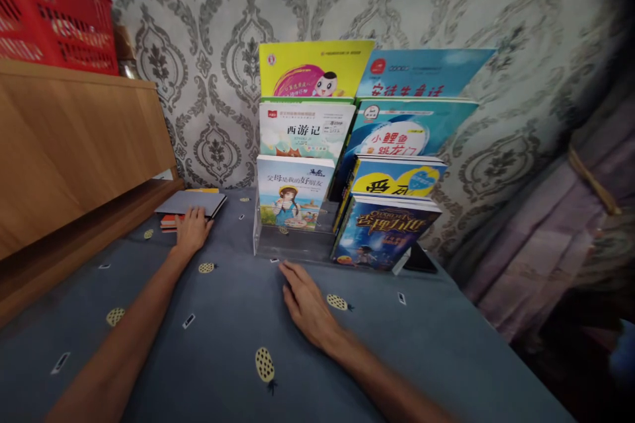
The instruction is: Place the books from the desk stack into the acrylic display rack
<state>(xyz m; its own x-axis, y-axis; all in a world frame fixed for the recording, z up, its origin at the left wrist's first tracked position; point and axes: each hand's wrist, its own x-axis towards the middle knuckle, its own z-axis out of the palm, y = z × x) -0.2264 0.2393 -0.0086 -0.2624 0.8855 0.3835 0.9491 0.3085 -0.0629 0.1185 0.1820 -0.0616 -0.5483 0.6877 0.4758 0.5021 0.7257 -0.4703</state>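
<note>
My left hand [194, 230] lies over the near right edge of a small pile at the left, its fingers stretched flat on a grey notebook [186, 203] at the top. Orange-red booklets [169, 221] show below the notebook. My right hand [307, 304] rests on the tablecloth with its fingers extended and nothing held. Just beyond its fingertips stands a clear acrylic book stand [292, 246] with stepped rows. The front-left slot holds a book with a girl in a straw hat [292, 195]. A dark blue book [384, 234] fills the front-right slot.
Taller picture books, one yellow [312, 69] and one blue [426, 73], rise at the back of the stand. A dark flat object [421, 259] lies at its right. A wooden cabinet [79, 145] with a red basket [59, 20] borders the left; a curtain [536, 258] hangs at right.
</note>
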